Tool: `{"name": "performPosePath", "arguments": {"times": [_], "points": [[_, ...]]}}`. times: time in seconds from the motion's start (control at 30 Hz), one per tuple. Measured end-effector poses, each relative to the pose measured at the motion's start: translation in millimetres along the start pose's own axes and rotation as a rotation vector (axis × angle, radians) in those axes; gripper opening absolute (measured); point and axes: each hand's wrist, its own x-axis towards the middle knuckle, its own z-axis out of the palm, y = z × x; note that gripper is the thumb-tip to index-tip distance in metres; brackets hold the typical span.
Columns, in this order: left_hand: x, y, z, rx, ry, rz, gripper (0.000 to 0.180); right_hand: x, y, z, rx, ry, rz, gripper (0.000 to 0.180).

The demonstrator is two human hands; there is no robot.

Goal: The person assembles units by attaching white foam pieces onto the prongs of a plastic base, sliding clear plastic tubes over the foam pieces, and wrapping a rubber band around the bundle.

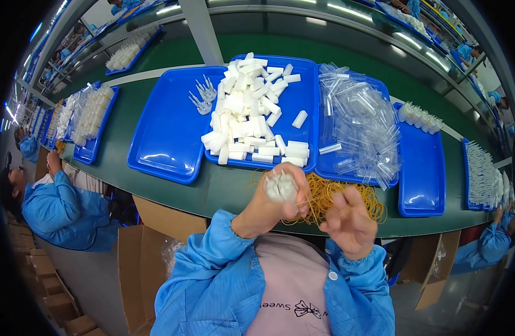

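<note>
My left hand is closed round a bundle of white plastic pieces, its near end facing up and blurred. A thin yellow rubber band shows beside its fingers. To the right, my right hand is raised palm up, with bent fingers apart and nothing visible in them; whether a band is hooked on a finger is unclear. Behind and beneath both hands lies a tangled heap of yellow rubber bands at the table's near edge.
Blue trays hold a heap of white blocks and clear plastic sleeves. White pronged pieces lie in the left tray. Bundled pieces occupy another tray. An open cardboard box and a co-worker are at left.
</note>
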Motion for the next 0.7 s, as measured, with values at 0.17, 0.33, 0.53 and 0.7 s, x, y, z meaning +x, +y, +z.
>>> {"name": "performPosePath", "arguments": {"times": [0.17,0.33,0.53,0.7], "points": [[-4.3,-3.9,-7.9,0.697,0.011,0.236,0.082,5.1,-2.3,-6.3,-0.125,0.199,0.202,0.061],[-1.7,-4.8,-7.0,1.229,0.127,0.402,0.091,14.7,10.2,22.8,-0.958,0.179,0.229,0.064],[1.3,3.9,-0.6,1.291,-0.088,0.132,0.093,16.3,12.7,39.1,-1.589,0.145,-0.047,0.043],[2.7,-17.3,-1.2,0.921,-0.169,0.097,0.092,22.7,6.0,48.5,-1.884,0.024,0.01,0.035]]}}
